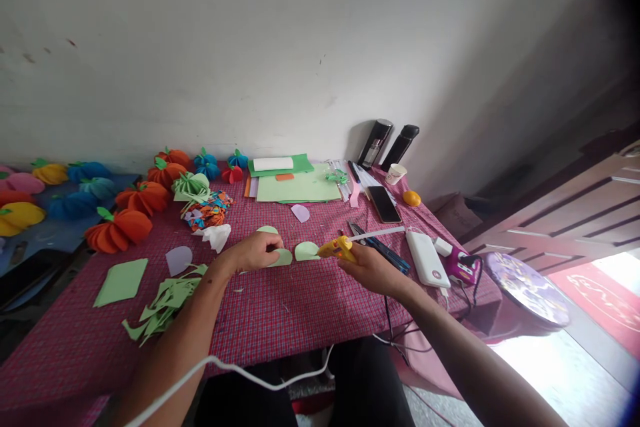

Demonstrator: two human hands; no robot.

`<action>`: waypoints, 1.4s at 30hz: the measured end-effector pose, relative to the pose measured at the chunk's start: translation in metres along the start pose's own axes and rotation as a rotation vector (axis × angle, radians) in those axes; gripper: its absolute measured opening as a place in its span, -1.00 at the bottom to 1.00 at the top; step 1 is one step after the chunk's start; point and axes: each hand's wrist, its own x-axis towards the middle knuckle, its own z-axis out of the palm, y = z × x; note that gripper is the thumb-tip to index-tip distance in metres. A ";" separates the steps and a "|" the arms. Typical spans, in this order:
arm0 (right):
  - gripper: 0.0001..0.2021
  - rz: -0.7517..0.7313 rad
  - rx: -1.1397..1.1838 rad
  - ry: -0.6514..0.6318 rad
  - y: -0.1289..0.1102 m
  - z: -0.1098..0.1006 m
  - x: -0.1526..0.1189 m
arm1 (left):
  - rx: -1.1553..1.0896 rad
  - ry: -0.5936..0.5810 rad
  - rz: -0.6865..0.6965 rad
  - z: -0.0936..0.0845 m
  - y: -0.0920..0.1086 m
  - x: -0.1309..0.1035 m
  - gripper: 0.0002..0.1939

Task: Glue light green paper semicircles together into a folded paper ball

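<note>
My right hand (367,267) is wrapped round a yellow hot glue gun (337,248); a long pale glue stick (383,233) sticks out of its back. The gun's nozzle points left, over or against the right edge of a light green paper piece (306,251) with a rounded top. My left hand (257,251) pinches another light green paper piece (283,257) just left of it. Behind that hand a further green piece (267,230) shows partly. Whether the nozzle touches the paper I cannot tell.
Paper pumpkins (143,197) stand at the left. Green scraps (170,300) and a green paper stack (121,282) lie front left. Paper sheets (300,188) lie by the wall. At right are a phone (385,204), power bank (427,259), paper cup (395,174) and purple power strip (463,265).
</note>
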 end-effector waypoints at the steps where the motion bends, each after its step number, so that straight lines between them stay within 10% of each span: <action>1: -0.80 0.001 -0.016 -0.012 -0.001 0.002 0.001 | -0.002 0.002 0.002 0.000 -0.001 0.000 -0.84; 42: -0.86 -0.001 -0.089 -0.057 -0.010 0.023 0.012 | 0.017 -0.001 0.004 0.000 0.000 0.001 -0.87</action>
